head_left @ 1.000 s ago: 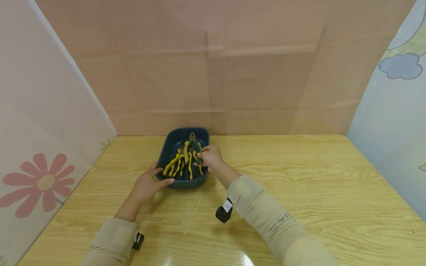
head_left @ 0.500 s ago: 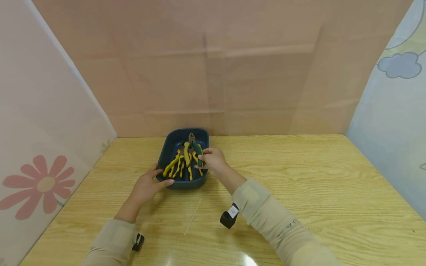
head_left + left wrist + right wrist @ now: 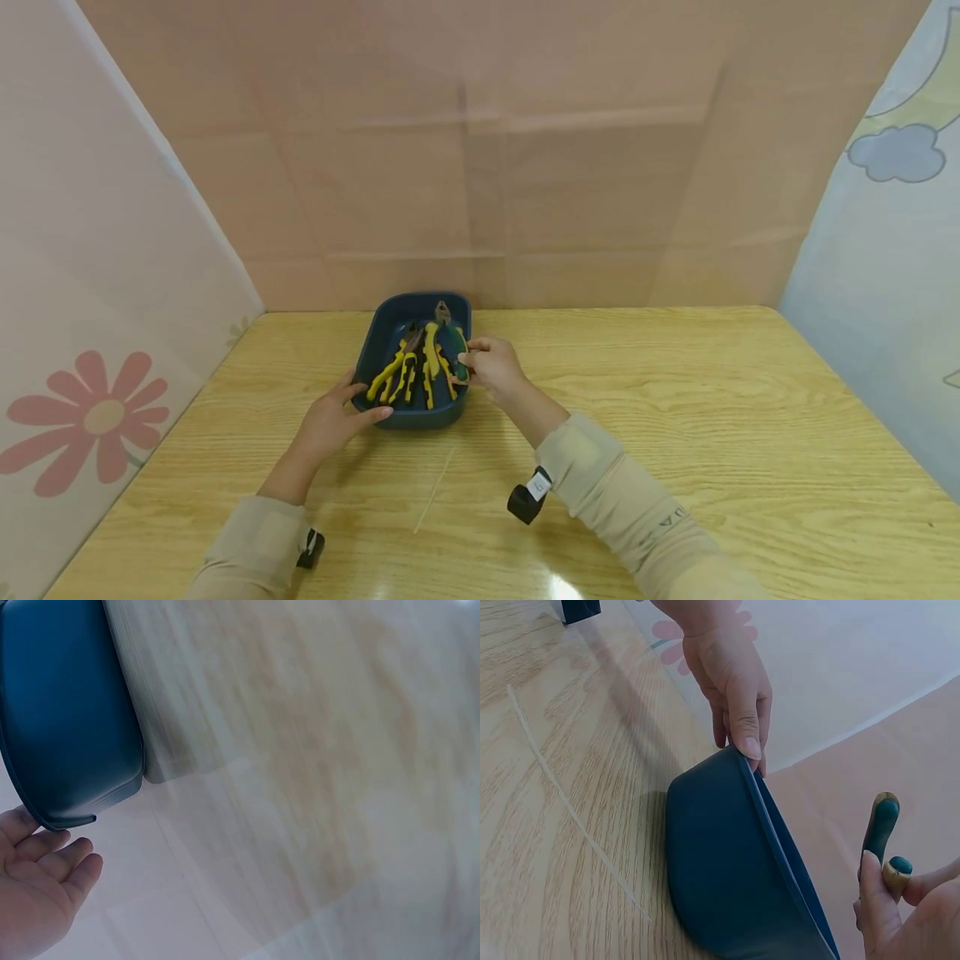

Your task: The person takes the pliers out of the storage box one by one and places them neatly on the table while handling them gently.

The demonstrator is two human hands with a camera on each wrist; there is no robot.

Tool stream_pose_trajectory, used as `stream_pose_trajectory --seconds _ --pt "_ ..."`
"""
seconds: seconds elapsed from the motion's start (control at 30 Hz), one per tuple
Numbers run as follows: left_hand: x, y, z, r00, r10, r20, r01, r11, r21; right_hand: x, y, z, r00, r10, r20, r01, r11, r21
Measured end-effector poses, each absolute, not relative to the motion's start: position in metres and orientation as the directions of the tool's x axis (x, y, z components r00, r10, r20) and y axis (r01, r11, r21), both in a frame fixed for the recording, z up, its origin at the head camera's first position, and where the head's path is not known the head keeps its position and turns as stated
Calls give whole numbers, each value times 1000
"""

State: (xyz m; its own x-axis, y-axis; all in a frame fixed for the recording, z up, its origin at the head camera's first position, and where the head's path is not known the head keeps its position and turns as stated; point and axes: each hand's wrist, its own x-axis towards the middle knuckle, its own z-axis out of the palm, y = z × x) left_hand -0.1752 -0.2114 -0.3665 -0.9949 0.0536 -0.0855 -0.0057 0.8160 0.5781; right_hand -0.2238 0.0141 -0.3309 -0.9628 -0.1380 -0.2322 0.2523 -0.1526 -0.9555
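A dark blue plastic bin point(image 3: 417, 419) stands on the table with several yellow-and-black handled pliers point(image 3: 386, 377) lying inside. My left hand point(image 3: 330, 423) holds the bin's near left corner, its thumb over the front rim and fingers along the left side. With the fingers of my right hand point(image 3: 495, 367) I pinch the green handle of green-and-yellow pliers point(image 3: 432, 337) over the bin's right side; their metal head points away from me. The right wrist view shows both handle ends point(image 3: 883, 817) raised above the rim, beside my right thumb.
The wooden table point(image 3: 675, 400) reaches back to a tan wall covering point(image 3: 600, 208). Printed panels flank it, one with a pink flower point(image 3: 105, 412). A thin pale line point(image 3: 435, 490) runs on the tabletop before the bin. Each cuff carries a black device point(image 3: 528, 497).
My right hand has shifted right and slightly toward me, carrying the green-and-yellow pliers toward the bin's right side. The left hand and the bin stay in place.
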Motion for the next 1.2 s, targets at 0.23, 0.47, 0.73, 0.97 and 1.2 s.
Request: stream_pose_trajectory --seconds 0.23,0.47,0.73,0.97,1.2 --pt "-176 -211 -366 -995 60 -76 5 817 576 -222 22 -334 -970 -132 -205 227 -185 -956" --pt "-178 -213 -368 -996 59 -68 9 817 576 -222 28 -336 -970 -115 -213 232 -190 -954" --pt "-179 -215 -371 -996 53 -67 5 814 581 -221 35 -339 -971 -103 -214 230 -183 -956" --pt "-179 -214 -370 -996 45 -74 -6 813 582 -223 41 -343 -975 -86 -207 220 -190 -957" --pt "-180 -213 -368 -996 37 -83 -18 817 576 -224 48 -347 -973 -75 -217 227 -177 -958"
